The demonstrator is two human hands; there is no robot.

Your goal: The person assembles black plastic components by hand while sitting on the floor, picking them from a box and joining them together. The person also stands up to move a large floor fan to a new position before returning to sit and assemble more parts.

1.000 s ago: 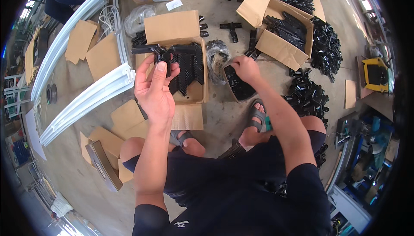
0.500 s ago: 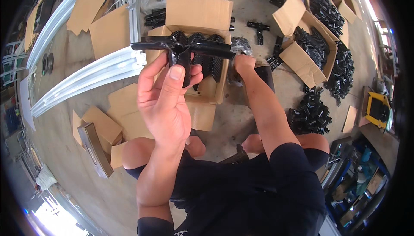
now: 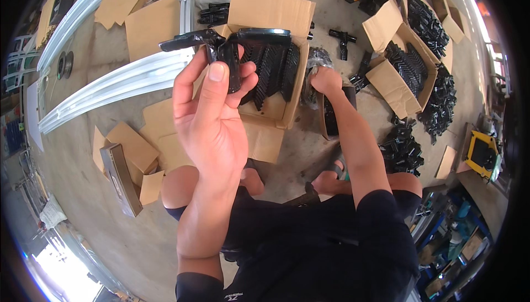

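Observation:
My left hand (image 3: 212,109) is closed on a black T-shaped tube connector (image 3: 229,73), its stem between thumb and fingers. The connector is held up in front of an open cardboard box (image 3: 295,95), where black ribbed rows of similar parts (image 3: 270,73) stand. To the right of that box, my right hand (image 3: 327,80) is curled at a clear plastic bag (image 3: 310,95), which bunches around its fingers. What those fingertips grip is hidden. Just below the right wrist sits a small open box (image 3: 331,131) with dark contents.
A second open carton (image 3: 392,84) of black parts stands at the right, beside heaps of loose black connectors (image 3: 439,100). One T-shaped connector (image 3: 343,38) lies on the floor. White metal rails (image 3: 116,89) and flattened cardboard (image 3: 154,31) are on the left. A person's head shows at the top right.
My left hand has tilted the connector, raising its right arm relative to the left. The view has shifted, uncovering more of the small box. My right hand stays at the plastic bag.

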